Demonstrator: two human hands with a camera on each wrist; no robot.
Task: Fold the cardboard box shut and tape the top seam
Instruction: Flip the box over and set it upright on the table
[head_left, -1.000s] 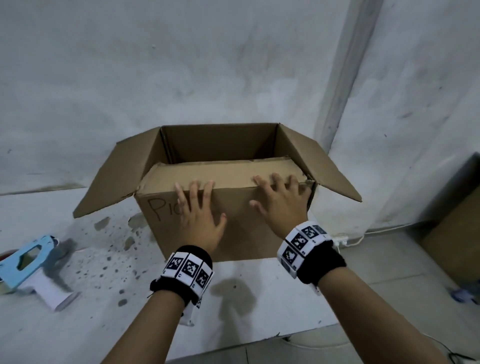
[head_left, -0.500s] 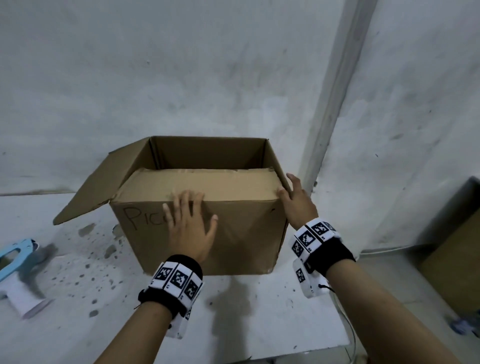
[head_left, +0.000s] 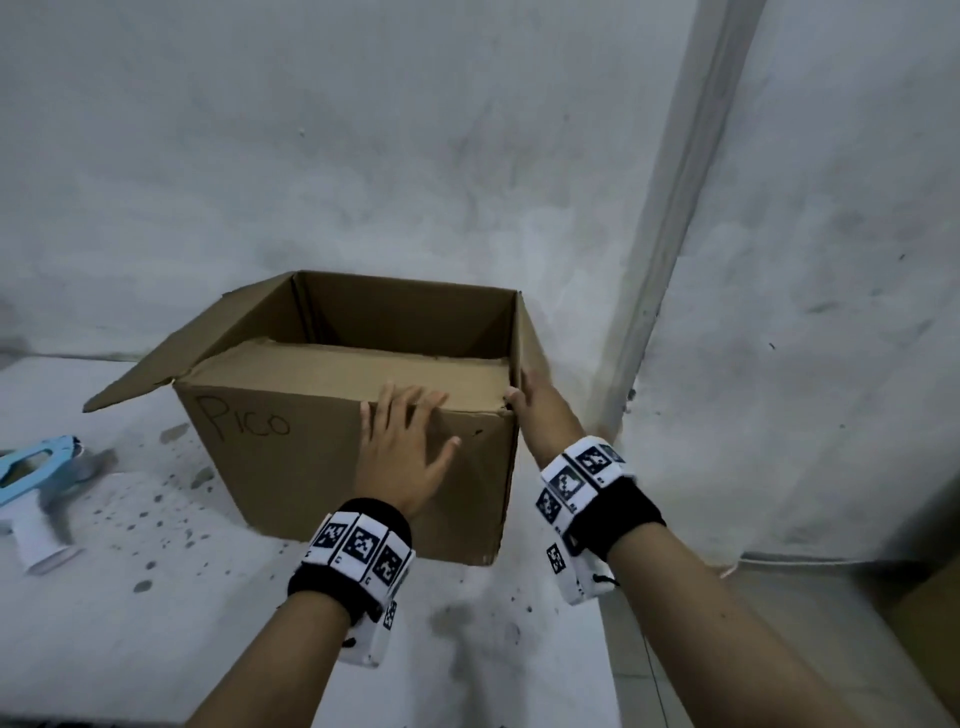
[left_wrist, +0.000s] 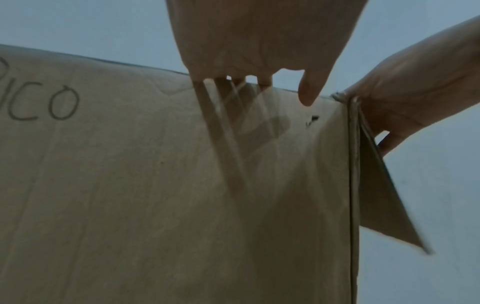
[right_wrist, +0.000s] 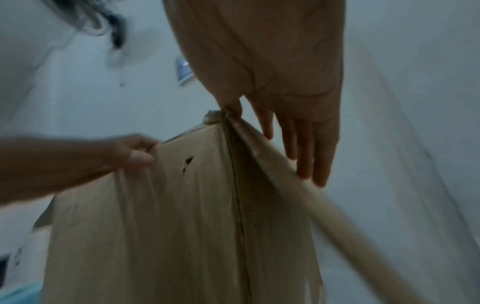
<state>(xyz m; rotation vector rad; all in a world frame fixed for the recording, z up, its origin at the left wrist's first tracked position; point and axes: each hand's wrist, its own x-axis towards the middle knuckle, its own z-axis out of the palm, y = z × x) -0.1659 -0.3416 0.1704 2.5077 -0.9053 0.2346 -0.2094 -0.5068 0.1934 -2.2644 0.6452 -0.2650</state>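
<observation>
Brown corrugated cardboard box (head_left: 332, 462) marked "PICO" stands on the white speckled desk (head_left: 156, 623) straight ahead of my hands. My left hand (head_left: 402, 457) lies flat, fingers straight, over the folded-in near flap's crease. My right hand (head_left: 537, 402) presses the right side flap (right_wrist: 285, 174), fingers extended against it. A light blue tape dispenser (head_left: 36, 467) sits well left of my left hand.

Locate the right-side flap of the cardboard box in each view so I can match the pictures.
Head: right-side flap stands at the box's right edge, right hand against it.
Left wrist: the flap hangs at the picture's right, beyond the box's corner edge.
Right wrist: the flap runs diagonally under the right hand's fingers.
Shared landmark: small dark tear near that corner.
</observation>
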